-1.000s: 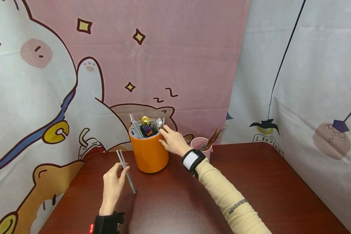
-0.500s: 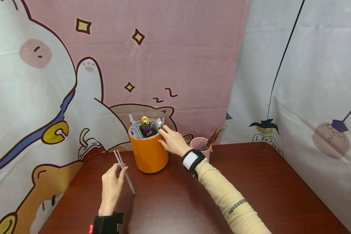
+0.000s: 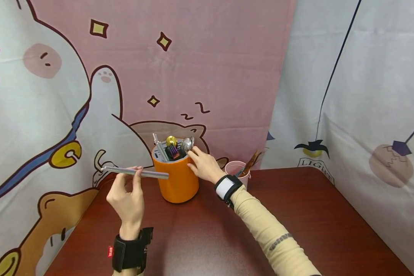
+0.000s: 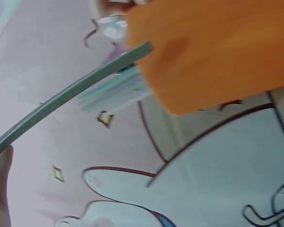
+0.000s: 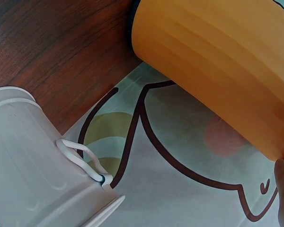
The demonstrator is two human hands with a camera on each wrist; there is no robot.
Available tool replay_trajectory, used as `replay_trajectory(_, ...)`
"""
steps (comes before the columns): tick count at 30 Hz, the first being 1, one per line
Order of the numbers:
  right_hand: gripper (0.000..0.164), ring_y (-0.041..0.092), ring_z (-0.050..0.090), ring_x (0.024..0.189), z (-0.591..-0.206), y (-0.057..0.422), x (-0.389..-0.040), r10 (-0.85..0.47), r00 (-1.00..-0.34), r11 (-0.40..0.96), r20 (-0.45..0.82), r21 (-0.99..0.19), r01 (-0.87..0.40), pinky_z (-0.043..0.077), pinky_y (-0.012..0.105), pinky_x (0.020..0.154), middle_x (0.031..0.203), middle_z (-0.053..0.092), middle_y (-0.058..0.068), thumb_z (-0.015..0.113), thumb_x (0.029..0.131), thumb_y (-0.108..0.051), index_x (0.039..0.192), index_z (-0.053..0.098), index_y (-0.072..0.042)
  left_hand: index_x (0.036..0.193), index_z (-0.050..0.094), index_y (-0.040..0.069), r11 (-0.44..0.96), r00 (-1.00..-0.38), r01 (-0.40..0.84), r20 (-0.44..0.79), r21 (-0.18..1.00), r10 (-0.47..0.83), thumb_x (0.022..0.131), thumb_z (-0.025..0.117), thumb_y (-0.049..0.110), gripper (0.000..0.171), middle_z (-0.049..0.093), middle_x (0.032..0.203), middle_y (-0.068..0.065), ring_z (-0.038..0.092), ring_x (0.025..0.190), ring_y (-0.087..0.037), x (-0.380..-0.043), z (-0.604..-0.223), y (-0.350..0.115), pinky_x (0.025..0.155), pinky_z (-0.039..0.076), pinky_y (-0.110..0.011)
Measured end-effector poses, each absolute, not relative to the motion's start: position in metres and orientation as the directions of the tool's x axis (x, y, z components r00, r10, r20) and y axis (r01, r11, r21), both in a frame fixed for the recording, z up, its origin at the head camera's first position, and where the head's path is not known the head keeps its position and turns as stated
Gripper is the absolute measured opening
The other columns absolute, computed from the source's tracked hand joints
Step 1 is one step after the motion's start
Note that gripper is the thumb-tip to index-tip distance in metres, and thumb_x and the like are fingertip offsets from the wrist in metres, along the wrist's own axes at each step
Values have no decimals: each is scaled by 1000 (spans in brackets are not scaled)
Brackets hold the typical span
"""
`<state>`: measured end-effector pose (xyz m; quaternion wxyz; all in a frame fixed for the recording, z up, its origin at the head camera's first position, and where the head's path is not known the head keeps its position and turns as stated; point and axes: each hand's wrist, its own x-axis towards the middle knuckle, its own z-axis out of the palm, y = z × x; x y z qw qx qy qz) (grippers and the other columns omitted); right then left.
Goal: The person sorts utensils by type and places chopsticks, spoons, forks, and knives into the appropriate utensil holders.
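My left hand [image 3: 128, 199] pinches a pair of grey chopsticks [image 3: 153, 174] between thumb and fingers. They lie nearly level, their right ends overlapping the orange utensil holder [image 3: 177, 183] in the head view. Across the left wrist view the chopsticks [image 4: 71, 98] run slantwise in front of the holder. At the holder's right rim my right hand [image 3: 207, 165] grips its edge, with the thumb on the outer wall. Inside stand a gold spoon [image 3: 171, 141], a silver spoon [image 3: 186, 145], more pale chopsticks [image 3: 160, 148] and dark purple-tinged pieces [image 3: 173, 152].
Right of the holder, behind my right wrist, a pink bucket [image 3: 233, 167] holds brown, thin-handled items [image 3: 251, 164]. Both containers stand near the back of the reddish-brown table [image 3: 200, 237]. A printed cloth [image 3: 224, 76] hangs directly behind.
My left hand has risen and turned, swinging the chopsticks from steeply slanted above the table to nearly level beside the holder. The right hand has stayed at the rim.
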<state>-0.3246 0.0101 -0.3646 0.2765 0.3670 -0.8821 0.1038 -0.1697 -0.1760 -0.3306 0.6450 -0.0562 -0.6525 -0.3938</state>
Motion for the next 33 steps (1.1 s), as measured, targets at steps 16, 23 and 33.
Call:
replay_trajectory(16,31,13,55,67,-365,12,-323,-577,-592,718,563,3,-696,48,27,58,109,49,4,59,93,-32,117,53,-14,90,65,-10,702,-149,636,944,320,-296,83,67,1,12,69,84,-21,67,76,-32,-212,-311,-165,75,46,-2)
replay_trajectory(23,30,13,54,67,-366,11,-324,-583,-579,712,569,15,-702,47,26,58,109,48,3,59,93,-32,116,52,-14,92,63,-9,753,-256,574,944,322,-208,87,64,6,16,66,83,-22,66,75,-33,-230,-316,-165,66,56,-32)
replay_trajectory(33,29,14,57,71,-365,9,-323,-582,-572,704,578,8,-710,49,28,60,110,49,4,60,93,-31,115,52,-13,93,62,-8,787,-478,447,857,425,-192,89,63,7,15,64,80,-23,64,71,-36,-252,-322,-165,63,53,-44)
